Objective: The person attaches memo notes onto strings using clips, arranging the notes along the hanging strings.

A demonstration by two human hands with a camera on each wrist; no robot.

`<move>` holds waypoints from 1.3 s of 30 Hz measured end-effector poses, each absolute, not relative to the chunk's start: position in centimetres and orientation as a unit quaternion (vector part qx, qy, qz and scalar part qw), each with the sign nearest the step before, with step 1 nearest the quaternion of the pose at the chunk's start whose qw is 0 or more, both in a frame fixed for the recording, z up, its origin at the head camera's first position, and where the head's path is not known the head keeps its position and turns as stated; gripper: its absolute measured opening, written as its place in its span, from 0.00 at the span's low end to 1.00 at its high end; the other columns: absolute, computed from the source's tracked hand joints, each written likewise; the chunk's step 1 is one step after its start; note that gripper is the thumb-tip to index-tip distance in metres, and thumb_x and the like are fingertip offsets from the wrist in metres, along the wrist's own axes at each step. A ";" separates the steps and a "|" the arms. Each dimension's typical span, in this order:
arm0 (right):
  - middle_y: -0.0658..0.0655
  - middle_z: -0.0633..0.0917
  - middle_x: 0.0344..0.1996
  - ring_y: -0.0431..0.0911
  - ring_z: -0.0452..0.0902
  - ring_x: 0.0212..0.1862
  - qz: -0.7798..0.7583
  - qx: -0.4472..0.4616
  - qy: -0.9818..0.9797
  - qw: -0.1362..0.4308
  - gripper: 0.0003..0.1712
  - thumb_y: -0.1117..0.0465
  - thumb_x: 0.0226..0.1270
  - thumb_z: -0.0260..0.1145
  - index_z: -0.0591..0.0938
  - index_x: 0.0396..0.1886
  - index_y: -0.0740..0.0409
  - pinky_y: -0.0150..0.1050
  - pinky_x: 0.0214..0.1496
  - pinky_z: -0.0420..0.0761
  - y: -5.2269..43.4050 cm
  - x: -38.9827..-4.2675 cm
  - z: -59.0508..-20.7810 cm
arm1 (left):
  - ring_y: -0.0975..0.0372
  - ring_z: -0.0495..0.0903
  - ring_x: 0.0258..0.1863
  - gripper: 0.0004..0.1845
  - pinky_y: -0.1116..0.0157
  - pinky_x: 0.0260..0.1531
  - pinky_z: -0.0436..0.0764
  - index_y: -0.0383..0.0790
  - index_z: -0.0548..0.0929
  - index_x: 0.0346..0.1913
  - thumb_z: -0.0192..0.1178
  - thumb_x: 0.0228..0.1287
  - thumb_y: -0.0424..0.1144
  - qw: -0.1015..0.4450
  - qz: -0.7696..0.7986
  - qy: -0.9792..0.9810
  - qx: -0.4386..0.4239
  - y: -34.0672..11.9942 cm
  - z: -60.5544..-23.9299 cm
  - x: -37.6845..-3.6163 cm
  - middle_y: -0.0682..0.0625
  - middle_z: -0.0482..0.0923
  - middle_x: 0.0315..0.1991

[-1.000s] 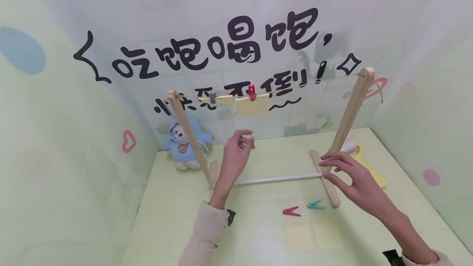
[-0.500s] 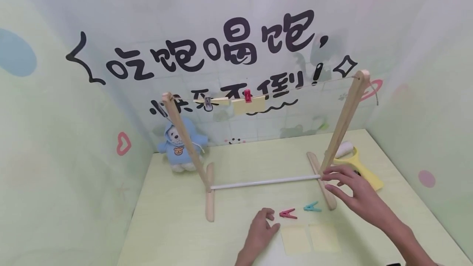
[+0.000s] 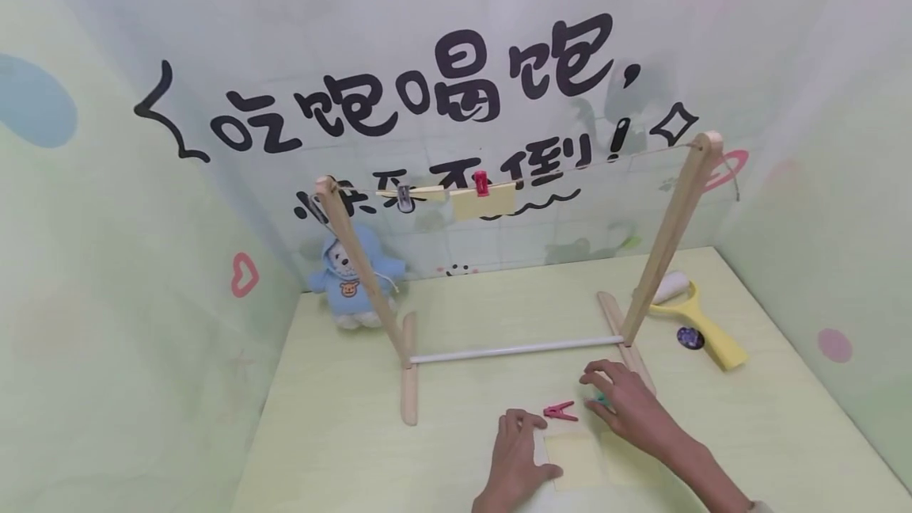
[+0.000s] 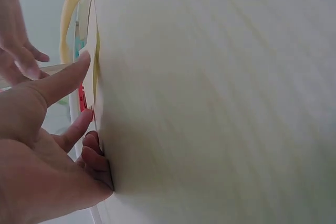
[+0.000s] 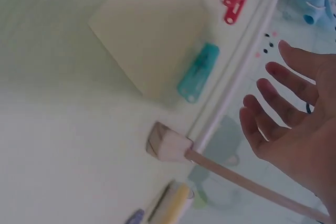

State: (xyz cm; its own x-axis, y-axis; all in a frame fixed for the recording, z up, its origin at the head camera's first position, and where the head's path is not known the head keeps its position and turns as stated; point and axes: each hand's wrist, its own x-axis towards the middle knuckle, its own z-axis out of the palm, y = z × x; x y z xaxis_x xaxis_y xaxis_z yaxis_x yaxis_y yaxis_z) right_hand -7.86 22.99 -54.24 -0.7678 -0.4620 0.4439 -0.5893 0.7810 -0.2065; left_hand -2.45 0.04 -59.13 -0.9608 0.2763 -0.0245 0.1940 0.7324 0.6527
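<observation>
My left hand (image 3: 513, 457) is at the left edge of a pale yellow paper note (image 3: 579, 461) on the table. Its thumb touches the paper, and the other fingers rest near the tabletop. A second yellow note (image 3: 632, 467) lies to the right, partly under my right forearm. Just behind the notes sits a red clothespin (image 3: 559, 411). My right hand (image 3: 634, 410) hovers over a teal clothespin (image 5: 198, 72), fingers loosely bent and apart, holding nothing; in the head view it hides most of that pin. Both wrist views show the hands' fingers spread.
A wooden frame (image 3: 666, 240) with a white crossbar (image 3: 516, 351) stands behind. On its string hang notes (image 3: 486, 206), clipped by a grey clothespin (image 3: 404, 198) and a red one (image 3: 480, 183). A blue-clothed plush toy (image 3: 351, 291) and a yellow lint roller (image 3: 705, 327) flank it.
My left hand has come down from near the hanging notes to the left note on the table. The right hand has left the frame's right foot and moved toward the teal clothespin.
</observation>
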 end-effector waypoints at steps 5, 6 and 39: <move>0.54 0.82 0.46 0.54 0.78 0.51 0.159 0.290 -0.920 0.211 0.27 0.61 0.39 0.85 0.83 0.41 0.52 0.49 0.41 0.80 22.0 -8.0 -56.7 | 0.62 0.64 0.51 0.30 0.69 0.46 0.72 0.53 0.75 0.51 0.79 0.46 0.49 0.062 0.324 0.934 0.135 0.3 -58.9 -2.6 0.55 0.64 0.54; 0.54 0.82 0.46 0.55 0.78 0.51 0.161 0.291 -0.919 0.210 0.27 0.61 0.38 0.85 0.83 0.41 0.52 0.50 0.41 0.80 21.8 -8.0 -56.9 | 0.62 0.64 0.51 0.29 0.69 0.46 0.73 0.53 0.75 0.50 0.79 0.46 0.49 0.063 0.323 0.935 0.135 0.3 -58.9 -2.6 0.55 0.64 0.54; 0.53 0.82 0.46 0.51 0.79 0.52 0.170 0.287 -0.925 0.182 0.23 0.60 0.39 0.85 0.83 0.37 0.51 0.51 0.48 0.80 21.8 -7.3 -59.1 | 0.64 0.63 0.47 0.20 0.69 0.47 0.74 0.46 0.81 0.40 0.78 0.47 0.49 0.038 0.321 0.937 0.134 0.0 -59.4 -2.7 0.55 0.65 0.50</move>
